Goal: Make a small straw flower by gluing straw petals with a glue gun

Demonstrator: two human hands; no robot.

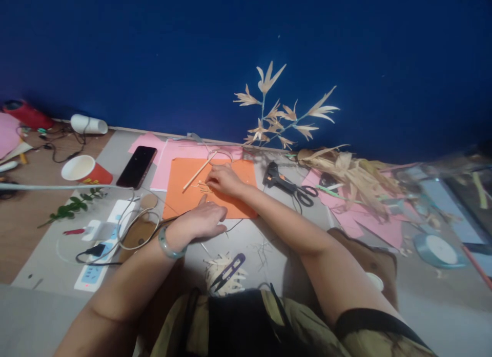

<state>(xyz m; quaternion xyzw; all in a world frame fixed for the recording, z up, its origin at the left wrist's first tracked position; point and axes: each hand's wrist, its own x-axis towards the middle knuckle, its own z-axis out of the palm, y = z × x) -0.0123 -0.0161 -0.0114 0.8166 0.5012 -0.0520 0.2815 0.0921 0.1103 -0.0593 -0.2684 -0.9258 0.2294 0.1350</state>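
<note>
An orange sheet of paper [180,175] lies in front of me, with several short thin pale pieces [205,186] scattered on its middle. Over the sheet, my right hand [225,180] has its fingers bent together at these pieces; whatever is between the fingertips is too small to make out. My left hand [205,218] rests at the sheet's near edge, its index finger stretched toward the pieces and its thumb apart, with nothing seen in it. A thin wooden stick [200,171] lies slantwise on the sheet, beyond the hands.
Right of the sheet are a black glue gun [282,177] and scissors [305,194]. Dried husks [349,177] lie farther right, below husk flowers [274,121] on stems. To the left sit a phone [137,167], a paper cup [86,170] and a power strip [109,244]. Thread snips [229,271] lie nearest me.
</note>
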